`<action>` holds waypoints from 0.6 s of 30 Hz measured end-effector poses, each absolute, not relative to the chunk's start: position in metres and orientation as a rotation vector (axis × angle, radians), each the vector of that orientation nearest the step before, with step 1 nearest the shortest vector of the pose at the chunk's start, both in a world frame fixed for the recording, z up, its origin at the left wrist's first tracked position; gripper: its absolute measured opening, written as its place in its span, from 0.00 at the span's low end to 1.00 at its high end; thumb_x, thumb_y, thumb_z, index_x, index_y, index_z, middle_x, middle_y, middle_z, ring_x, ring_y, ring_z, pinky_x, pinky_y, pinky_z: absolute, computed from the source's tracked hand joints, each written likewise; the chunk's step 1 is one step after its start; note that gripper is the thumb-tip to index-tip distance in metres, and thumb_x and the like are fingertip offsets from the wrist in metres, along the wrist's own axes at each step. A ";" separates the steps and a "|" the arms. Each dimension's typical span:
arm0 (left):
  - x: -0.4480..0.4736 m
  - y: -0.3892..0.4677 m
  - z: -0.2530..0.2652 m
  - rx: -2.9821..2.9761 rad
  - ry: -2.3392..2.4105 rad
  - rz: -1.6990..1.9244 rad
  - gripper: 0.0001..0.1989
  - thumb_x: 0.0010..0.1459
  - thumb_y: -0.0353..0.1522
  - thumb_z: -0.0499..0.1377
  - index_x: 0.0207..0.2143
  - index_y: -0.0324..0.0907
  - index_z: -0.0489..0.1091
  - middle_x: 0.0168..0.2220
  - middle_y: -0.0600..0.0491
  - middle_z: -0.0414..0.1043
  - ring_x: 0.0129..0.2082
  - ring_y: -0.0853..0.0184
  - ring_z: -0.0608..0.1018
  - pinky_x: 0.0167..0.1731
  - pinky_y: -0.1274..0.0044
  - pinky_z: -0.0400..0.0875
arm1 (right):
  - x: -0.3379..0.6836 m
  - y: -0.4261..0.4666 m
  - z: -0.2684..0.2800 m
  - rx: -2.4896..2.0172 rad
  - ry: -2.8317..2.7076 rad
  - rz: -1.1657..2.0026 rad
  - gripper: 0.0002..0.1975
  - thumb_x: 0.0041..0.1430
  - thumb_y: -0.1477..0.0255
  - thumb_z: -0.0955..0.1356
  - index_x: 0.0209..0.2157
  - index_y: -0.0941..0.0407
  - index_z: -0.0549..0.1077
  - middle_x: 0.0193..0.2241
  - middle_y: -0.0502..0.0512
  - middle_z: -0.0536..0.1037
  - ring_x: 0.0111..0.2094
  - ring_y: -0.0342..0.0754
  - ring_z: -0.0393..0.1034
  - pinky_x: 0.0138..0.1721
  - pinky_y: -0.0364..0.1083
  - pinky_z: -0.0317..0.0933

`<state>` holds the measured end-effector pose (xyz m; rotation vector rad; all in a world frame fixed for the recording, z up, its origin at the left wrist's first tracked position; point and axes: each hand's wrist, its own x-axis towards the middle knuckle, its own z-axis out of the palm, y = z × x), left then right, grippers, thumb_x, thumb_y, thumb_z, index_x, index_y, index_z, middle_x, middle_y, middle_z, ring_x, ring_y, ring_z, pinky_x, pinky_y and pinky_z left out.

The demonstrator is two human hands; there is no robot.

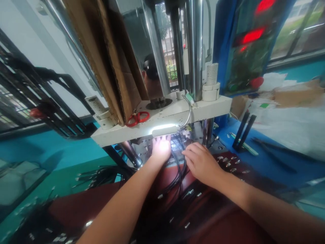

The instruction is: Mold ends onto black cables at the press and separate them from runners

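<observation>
My left hand (161, 149) reaches under the lit lamp bar (165, 131) of a press, brightly lit, its fingers stretched forward and apart; the fingertips are partly hidden by the lamp. To its right, my right hand (201, 164) is closed, with thumb and fingers pinched at a thin black cable. Looped black cables (174, 182) hang down between both hands from the press's lower bed onto the dark red table (162, 179). Small metal ends show on several of them.
Red-handled scissors (137, 118) lie on the press's white plate (210, 105), beside cardboard (114, 67). More cables with metal ends (98, 177) lie at left. On the blue surface at right are black upright bars (244, 132) and white bags (286, 123).
</observation>
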<state>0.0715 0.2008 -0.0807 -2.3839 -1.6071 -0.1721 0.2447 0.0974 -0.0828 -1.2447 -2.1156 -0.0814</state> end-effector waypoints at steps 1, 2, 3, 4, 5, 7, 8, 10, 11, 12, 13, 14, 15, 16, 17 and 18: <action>0.072 0.200 -0.080 -2.385 -1.609 -0.168 0.26 0.61 0.27 0.44 0.62 0.38 0.59 0.58 0.37 0.61 0.56 0.45 0.64 0.52 0.54 0.58 | 0.245 0.098 -0.083 -1.250 -2.114 -0.086 0.10 0.63 0.78 0.62 0.40 0.57 0.74 0.37 0.57 0.71 0.42 0.53 0.61 0.46 0.52 0.57; 0.071 0.199 -0.078 -2.393 -1.607 -0.161 0.26 0.61 0.27 0.44 0.62 0.38 0.59 0.58 0.37 0.61 0.55 0.45 0.64 0.52 0.55 0.59 | 0.245 0.098 -0.083 -1.255 -2.113 -0.090 0.10 0.63 0.78 0.62 0.40 0.57 0.74 0.36 0.57 0.71 0.42 0.53 0.61 0.45 0.51 0.57; 0.069 0.199 -0.076 -2.406 -1.602 -0.151 0.26 0.61 0.27 0.45 0.62 0.39 0.59 0.58 0.37 0.61 0.55 0.46 0.64 0.52 0.56 0.59 | 0.245 0.098 -0.083 -1.259 -2.112 -0.096 0.10 0.63 0.77 0.62 0.39 0.57 0.74 0.36 0.57 0.71 0.42 0.52 0.61 0.45 0.51 0.57; 0.066 0.199 -0.074 -2.423 -1.591 -0.140 0.26 0.61 0.27 0.45 0.62 0.41 0.58 0.59 0.39 0.61 0.56 0.47 0.65 0.52 0.57 0.60 | 0.245 0.098 -0.082 -1.262 -2.112 -0.100 0.09 0.63 0.77 0.62 0.39 0.57 0.74 0.36 0.56 0.71 0.42 0.52 0.61 0.45 0.51 0.57; 0.063 0.200 -0.071 -2.442 -1.576 -0.128 0.27 0.62 0.26 0.45 0.63 0.44 0.57 0.59 0.40 0.61 0.56 0.49 0.65 0.52 0.58 0.61 | 0.246 0.098 -0.082 -1.264 -2.112 -0.104 0.09 0.63 0.77 0.62 0.39 0.57 0.74 0.35 0.56 0.71 0.41 0.52 0.61 0.44 0.51 0.57; 0.058 0.202 -0.067 -2.472 -1.545 -0.108 0.28 0.62 0.26 0.44 0.64 0.49 0.54 0.59 0.44 0.62 0.56 0.52 0.66 0.52 0.59 0.61 | 0.247 0.098 -0.081 -1.264 -2.113 -0.116 0.09 0.63 0.77 0.63 0.38 0.57 0.74 0.35 0.56 0.71 0.41 0.52 0.61 0.44 0.51 0.57; 0.056 0.203 -0.066 -2.482 -1.530 -0.101 0.29 0.63 0.26 0.43 0.65 0.51 0.52 0.59 0.45 0.62 0.56 0.52 0.66 0.53 0.59 0.61 | 0.247 0.098 -0.081 -1.264 -2.114 -0.123 0.09 0.63 0.77 0.63 0.37 0.57 0.74 0.35 0.56 0.71 0.41 0.52 0.61 0.44 0.51 0.57; 0.056 0.206 -0.065 -2.493 -1.504 -0.092 0.30 0.63 0.26 0.42 0.66 0.55 0.49 0.59 0.46 0.62 0.55 0.53 0.66 0.53 0.60 0.61 | 0.247 0.098 -0.081 -1.268 -2.116 -0.132 0.09 0.62 0.77 0.62 0.37 0.57 0.74 0.34 0.56 0.71 0.41 0.52 0.61 0.44 0.51 0.57; 0.057 0.208 -0.066 -2.495 -1.495 -0.088 0.30 0.63 0.26 0.43 0.66 0.55 0.50 0.58 0.46 0.63 0.55 0.53 0.67 0.53 0.60 0.61 | 0.248 0.097 -0.080 -1.272 -2.115 -0.134 0.09 0.62 0.78 0.62 0.36 0.57 0.74 0.34 0.56 0.71 0.41 0.52 0.61 0.44 0.51 0.57; 0.058 0.209 -0.067 -2.495 -1.489 -0.085 0.30 0.63 0.26 0.43 0.65 0.55 0.50 0.58 0.46 0.63 0.55 0.53 0.67 0.53 0.60 0.61 | 0.248 0.097 -0.080 -1.279 -2.115 -0.129 0.09 0.62 0.78 0.62 0.36 0.57 0.74 0.34 0.56 0.71 0.41 0.52 0.61 0.44 0.51 0.57; 0.059 0.210 -0.069 -2.493 -1.486 -0.084 0.29 0.63 0.26 0.43 0.65 0.55 0.51 0.57 0.46 0.64 0.54 0.52 0.67 0.53 0.59 0.60 | 0.248 0.097 -0.080 -1.285 -2.114 -0.123 0.10 0.63 0.78 0.62 0.36 0.57 0.74 0.34 0.56 0.71 0.41 0.52 0.61 0.44 0.51 0.57; 0.060 0.211 -0.071 -2.488 -1.486 -0.088 0.29 0.63 0.26 0.44 0.65 0.55 0.52 0.57 0.45 0.64 0.54 0.52 0.67 0.53 0.58 0.60 | 0.248 0.098 -0.080 -1.289 -2.114 -0.116 0.10 0.63 0.78 0.62 0.36 0.57 0.74 0.34 0.57 0.71 0.41 0.52 0.61 0.44 0.51 0.57; 0.060 0.211 -0.073 -2.482 -1.486 -0.094 0.29 0.63 0.26 0.44 0.65 0.55 0.52 0.57 0.45 0.63 0.54 0.51 0.67 0.53 0.58 0.60 | 0.248 0.098 -0.080 -1.291 -2.115 -0.111 0.10 0.63 0.78 0.61 0.36 0.57 0.74 0.34 0.57 0.71 0.41 0.52 0.61 0.44 0.51 0.57; 0.061 0.211 -0.075 -2.477 -1.487 -0.104 0.29 0.63 0.27 0.44 0.65 0.55 0.52 0.57 0.44 0.63 0.54 0.50 0.67 0.53 0.57 0.60 | 0.247 0.098 -0.080 -1.291 -2.116 -0.106 0.10 0.63 0.77 0.61 0.36 0.57 0.74 0.34 0.57 0.71 0.41 0.52 0.61 0.44 0.51 0.57; 0.061 0.210 -0.077 -2.472 -1.487 -0.116 0.29 0.64 0.27 0.44 0.65 0.55 0.52 0.58 0.44 0.62 0.54 0.50 0.66 0.52 0.57 0.60 | 0.247 0.099 -0.080 -1.287 -2.117 -0.105 0.10 0.63 0.77 0.61 0.36 0.57 0.74 0.34 0.56 0.71 0.41 0.52 0.61 0.44 0.51 0.57; 0.061 0.210 -0.078 -2.470 -1.487 -0.128 0.28 0.64 0.27 0.44 0.65 0.54 0.52 0.58 0.43 0.62 0.54 0.49 0.66 0.53 0.56 0.60 | 0.247 0.099 -0.080 -1.282 -2.117 -0.105 0.10 0.63 0.77 0.61 0.36 0.57 0.74 0.34 0.56 0.71 0.41 0.52 0.61 0.45 0.51 0.57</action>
